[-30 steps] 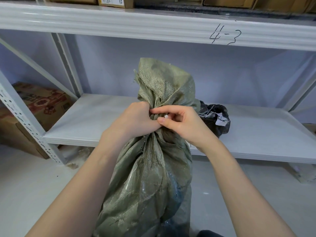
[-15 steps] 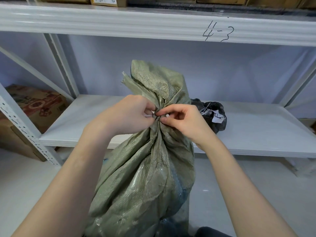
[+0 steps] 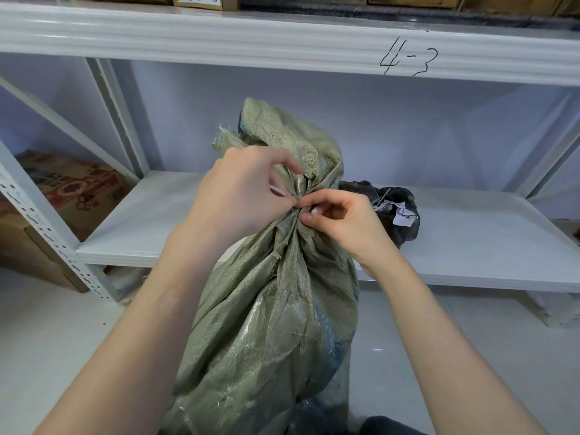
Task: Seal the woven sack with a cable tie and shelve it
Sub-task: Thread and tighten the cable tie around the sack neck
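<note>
A green woven sack (image 3: 270, 324) stands upright on the floor in front of the shelf, its mouth bunched into a neck. A thin white cable tie (image 3: 277, 190) circles that neck; its tail sticks out to the left and its white head shows at the right. My left hand (image 3: 241, 196) pinches the tie at the left side of the neck. My right hand (image 3: 339, 221) pinches the tie's head end against the right side of the neck. Most of the tie is hidden by fingers and folds.
A white metal shelf (image 3: 470, 246) runs behind the sack, with a black bag (image 3: 398, 211) carrying a paper tag on it. The beam above is marked "4-3" (image 3: 408, 58). Cardboard boxes (image 3: 66, 189) sit at the left behind a perforated upright (image 3: 40, 221).
My left hand has opened from a fist around the neck to a pinch, and the tie's white tail now shows at its left. The sack's neck sits slightly higher in view.
</note>
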